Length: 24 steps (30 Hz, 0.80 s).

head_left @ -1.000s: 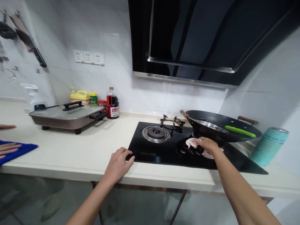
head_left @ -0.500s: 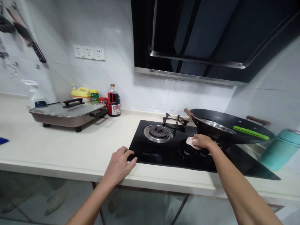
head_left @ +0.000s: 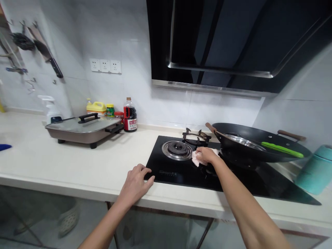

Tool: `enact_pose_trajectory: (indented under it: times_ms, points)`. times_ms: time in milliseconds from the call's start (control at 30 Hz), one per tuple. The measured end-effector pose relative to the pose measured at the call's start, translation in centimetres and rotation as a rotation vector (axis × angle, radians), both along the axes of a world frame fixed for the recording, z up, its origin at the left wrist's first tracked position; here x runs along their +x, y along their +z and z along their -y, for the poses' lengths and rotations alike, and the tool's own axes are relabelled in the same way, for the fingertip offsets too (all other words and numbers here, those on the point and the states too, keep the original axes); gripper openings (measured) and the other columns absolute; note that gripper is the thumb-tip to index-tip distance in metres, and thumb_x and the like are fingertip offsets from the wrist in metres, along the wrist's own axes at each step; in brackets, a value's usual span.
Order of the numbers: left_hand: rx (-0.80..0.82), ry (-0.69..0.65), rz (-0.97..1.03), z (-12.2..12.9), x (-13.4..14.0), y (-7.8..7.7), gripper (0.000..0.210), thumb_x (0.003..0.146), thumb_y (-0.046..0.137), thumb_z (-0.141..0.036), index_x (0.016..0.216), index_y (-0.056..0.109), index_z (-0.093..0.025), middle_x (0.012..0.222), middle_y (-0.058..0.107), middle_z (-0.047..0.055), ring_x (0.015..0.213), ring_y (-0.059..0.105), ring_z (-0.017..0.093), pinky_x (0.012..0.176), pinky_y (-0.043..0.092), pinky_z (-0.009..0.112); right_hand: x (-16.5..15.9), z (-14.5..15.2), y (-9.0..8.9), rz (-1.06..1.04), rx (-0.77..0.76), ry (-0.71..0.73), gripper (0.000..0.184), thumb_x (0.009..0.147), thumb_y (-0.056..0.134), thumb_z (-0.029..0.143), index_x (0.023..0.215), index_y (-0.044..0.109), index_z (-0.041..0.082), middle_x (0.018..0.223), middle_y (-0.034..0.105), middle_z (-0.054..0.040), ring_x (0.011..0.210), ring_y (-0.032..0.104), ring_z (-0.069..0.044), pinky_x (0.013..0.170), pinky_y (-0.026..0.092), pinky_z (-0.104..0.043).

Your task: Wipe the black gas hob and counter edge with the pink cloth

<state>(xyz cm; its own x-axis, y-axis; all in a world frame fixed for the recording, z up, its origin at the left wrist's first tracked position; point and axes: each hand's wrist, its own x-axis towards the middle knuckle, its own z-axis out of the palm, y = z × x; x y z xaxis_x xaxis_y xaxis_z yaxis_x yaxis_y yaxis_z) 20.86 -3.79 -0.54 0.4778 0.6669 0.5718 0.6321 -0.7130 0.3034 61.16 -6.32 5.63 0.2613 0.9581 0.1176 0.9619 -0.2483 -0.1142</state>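
My right hand (head_left: 206, 155) is closed on a pale pink cloth (head_left: 196, 159), pressing it to the black glass gas stove (head_left: 181, 178) just right of the left burner (head_left: 178, 149). Part of the cloth sticks out behind the fingers. My left hand (head_left: 137, 181) rests at the stove's front left corner, fingers spread, holding nothing. Behind the right hand, the loose pan support (head_left: 196, 138) stands at the back of the stove. A black wok (head_left: 261, 136) sits over the right side, with a metal dish (head_left: 243, 141) and a green-handled utensil (head_left: 282, 149) inside.
A lidded electric pan (head_left: 83, 133) stands on the counter at left, with a soy sauce bottle (head_left: 130, 117) and a spray bottle (head_left: 52, 109) near it. A teal container (head_left: 315, 169) is at far right. The range hood (head_left: 212, 45) overhangs the stove.
My right hand has slid left with the cloth, from the control knobs towards the left burner. My left hand stays at the stove's corner. The view has shifted slightly.
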Motion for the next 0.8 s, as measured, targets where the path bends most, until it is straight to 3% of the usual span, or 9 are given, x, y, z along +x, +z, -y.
enact_pose_trajectory:
  times_ms: [133,300,467,567,667,800]
  points:
    - [-0.020,0.005,0.002,0.0,0.0,0.0,0.023,0.095,0.060,-0.039,0.105,0.073,-0.024,0.104,0.066,0.007,0.105,0.065,0.027,0.093,0.049,0.046,-3.3,-0.5,0.0,0.009,0.013,0.106,0.028,0.080,0.065,0.029,0.106,0.074,0.024,0.113,0.074,-0.0056,0.098,0.065,-0.022,0.079,0.040,-0.029]
    - [-0.039,0.010,0.016,0.2,-0.1,0.1,0.023,0.094,0.060,-0.038,0.104,0.074,-0.023,0.106,0.067,0.008,0.106,0.065,0.028,0.093,0.049,0.045,-6.4,1.7,-0.4,0.028,0.051,0.195,0.025,0.087,0.061,0.032,0.107,0.072,0.021,0.113,0.070,-0.0075,0.105,0.062,-0.023,0.088,0.039,-0.030]
    - [-0.076,0.002,0.043,0.3,-0.2,0.3,0.022,0.094,0.059,-0.036,0.102,0.074,-0.022,0.107,0.067,0.008,0.107,0.065,0.027,0.095,0.049,0.045,-8.8,3.4,-0.6,0.024,0.065,0.206,0.029,0.089,0.065,0.047,0.101,0.071,0.021,0.109,0.067,-0.0071,0.105,0.060,-0.022,0.093,0.040,-0.031]
    - [-0.084,0.003,0.047,0.3,-0.2,0.3,0.023,0.094,0.059,-0.036,0.102,0.074,-0.021,0.106,0.067,0.008,0.106,0.065,0.027,0.096,0.049,0.045,-8.9,3.6,0.1,0.046,0.083,0.128,0.044,0.086,0.067,0.057,0.111,0.070,0.022,0.127,0.061,-0.0127,0.120,0.056,-0.030,0.101,0.038,-0.040]
    - [-0.067,-0.002,0.048,0.2,-0.2,0.3,0.023,0.094,0.058,-0.038,0.101,0.074,-0.023,0.105,0.067,0.007,0.106,0.065,0.027,0.095,0.049,0.045,-8.2,3.2,0.8,0.058,-0.017,-0.061,0.077,0.081,0.064,0.077,0.137,0.061,0.024,0.147,0.051,-0.0200,0.131,0.049,-0.043,0.106,0.035,-0.056]
    - [-0.060,-0.009,0.048,0.0,-0.2,0.3,0.024,0.094,0.058,-0.039,0.100,0.074,-0.023,0.103,0.067,0.007,0.104,0.066,0.027,0.095,0.050,0.045,-8.2,2.5,0.7,-0.003,-0.132,-0.116,0.095,0.082,0.052,0.088,0.150,0.050,0.021,0.142,0.058,-0.0224,0.126,0.057,-0.040,0.099,0.042,-0.052]
